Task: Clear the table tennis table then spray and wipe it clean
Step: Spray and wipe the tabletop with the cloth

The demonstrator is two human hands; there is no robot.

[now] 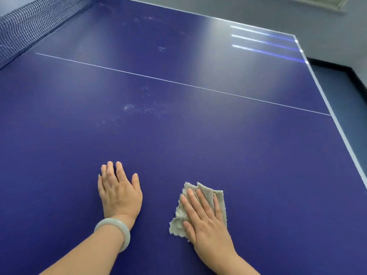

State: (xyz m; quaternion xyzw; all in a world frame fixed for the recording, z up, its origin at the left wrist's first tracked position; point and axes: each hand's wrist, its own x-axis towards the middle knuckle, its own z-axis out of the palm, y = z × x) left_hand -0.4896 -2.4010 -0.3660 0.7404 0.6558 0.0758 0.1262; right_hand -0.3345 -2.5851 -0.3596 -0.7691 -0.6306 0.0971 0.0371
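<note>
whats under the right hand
A grey cloth lies flat under the right hand, on the blue table. The part beneath the palm is hidden.

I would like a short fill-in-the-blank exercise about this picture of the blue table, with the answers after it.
1. The right hand presses flat on a grey ____.
2. The left hand rests on the table with a pale ____ on its wrist.
3. The net stands at the far ____ of the view.
4. White droplets lie on the near side of the thin white ____.

Missing words: cloth; bangle; left; line
</note>
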